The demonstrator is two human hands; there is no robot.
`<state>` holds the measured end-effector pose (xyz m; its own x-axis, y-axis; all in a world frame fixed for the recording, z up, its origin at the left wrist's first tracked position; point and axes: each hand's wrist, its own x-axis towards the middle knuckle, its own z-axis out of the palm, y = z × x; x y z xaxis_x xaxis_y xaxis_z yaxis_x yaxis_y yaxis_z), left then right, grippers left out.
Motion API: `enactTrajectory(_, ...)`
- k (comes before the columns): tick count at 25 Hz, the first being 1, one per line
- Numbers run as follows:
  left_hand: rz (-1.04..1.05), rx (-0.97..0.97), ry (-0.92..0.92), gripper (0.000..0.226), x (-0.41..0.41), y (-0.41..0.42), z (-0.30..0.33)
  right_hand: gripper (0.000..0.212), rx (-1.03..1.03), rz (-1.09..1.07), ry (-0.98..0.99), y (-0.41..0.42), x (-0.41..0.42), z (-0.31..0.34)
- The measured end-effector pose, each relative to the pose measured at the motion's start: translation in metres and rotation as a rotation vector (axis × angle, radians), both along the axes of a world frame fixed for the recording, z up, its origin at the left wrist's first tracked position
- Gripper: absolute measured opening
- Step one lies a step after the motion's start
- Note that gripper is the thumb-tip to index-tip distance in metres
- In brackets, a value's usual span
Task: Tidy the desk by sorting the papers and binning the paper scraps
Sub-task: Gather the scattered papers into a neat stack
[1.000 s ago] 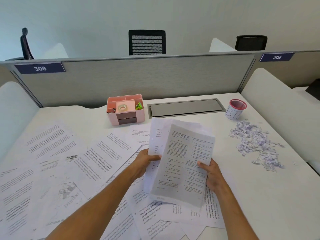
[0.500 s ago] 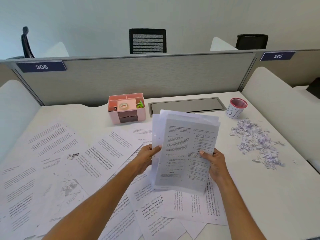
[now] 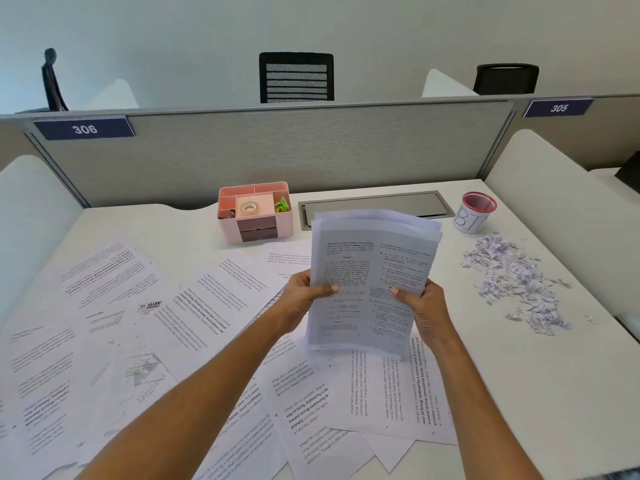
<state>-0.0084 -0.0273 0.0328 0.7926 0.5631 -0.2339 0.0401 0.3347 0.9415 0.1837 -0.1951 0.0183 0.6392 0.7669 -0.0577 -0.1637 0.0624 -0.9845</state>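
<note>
I hold a stack of printed papers point(image 3: 370, 271) upright above the middle of the desk. My left hand point(image 3: 301, 299) grips its left edge and my right hand point(image 3: 424, 310) grips its right edge, thumbs on the front page. Many loose printed sheets point(image 3: 138, 323) lie spread over the left and near part of the white desk point(image 3: 519, 393). A heap of torn paper scraps point(image 3: 509, 278) lies at the right. Behind the scraps stands a small white cup with a red mesh rim marked as a bin point(image 3: 472, 216).
A pink desk organiser point(image 3: 256, 211) with a tape roll and green clips stands at the back centre. A grey cable hatch point(image 3: 374, 207) is set into the desk beside it. Grey partition panels point(image 3: 277, 150) close off the back, white dividers the sides.
The sheets in my hands have been squared into a tidier stack and raised more upright. Both hands have shifted slightly up along its edges.
</note>
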Motion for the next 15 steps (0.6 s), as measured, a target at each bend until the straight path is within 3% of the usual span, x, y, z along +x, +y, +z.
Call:
enactTrajectory(7,-0.054,0.215,0.177,0.035,-0.007,-0.004,-0.017,0.031,-0.112,-0.055,-0.06,-0.003,0.01,-0.003)
enactTrajectory(11,-0.018,0.676,0.602,0.045,-0.023,0.001,-0.044,0.025,-0.219,-0.05,-0.098,-0.015,0.038,0.006)
enactTrajectory(15,-0.06,0.943,0.859,0.066,-0.041,-0.004,-0.07,0.025,-0.38,0.103,-0.12,-0.029,0.059,0.007)
